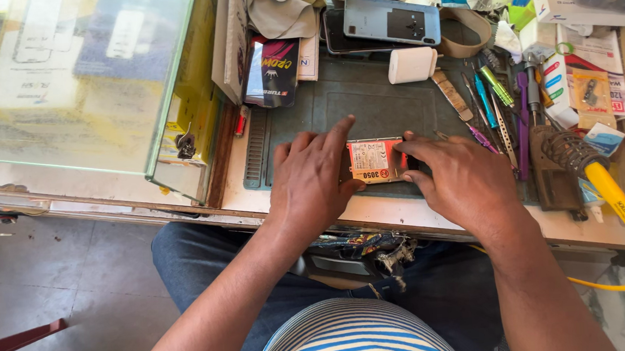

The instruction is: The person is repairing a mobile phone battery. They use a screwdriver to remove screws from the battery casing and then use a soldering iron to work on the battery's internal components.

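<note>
Both hands pressed down on a small flat phone battery (377, 161) that lay on a dark grey work mat (366, 100) at the near edge of a cluttered bench. On that flat pack the left hand (311, 179) rested with fingers spread, its forefinger stretched along the far left corner and its thumb tucked against the near left edge. From the other side the right hand (461, 177) came in with fingers bent, its fingertips (406, 148) on the right end. Neither hand closed around it; they pinned it flat from both ends.

The battery was a thin rectangle, its long axis running left to right across the view, its broad face turned upward. That face was mostly orange-red, with a white printed panel near the far left and a small round red symbol along the near edge.

Beyond the mat, a glossy black packet (272, 71) with red and white lettering stood tilted. A blue smartphone (391, 22) lay face down, farther back. Just beside it sat a small white rounded box (412, 65). To the right lay a row of screwdrivers and tweezers (496, 106), then white cards with coloured strips (555, 81). A soldering iron with a yellow handle (617, 193) rested at the right edge. On the left stood a glass display case (82, 81) holding pale, blurred boxes.
</note>
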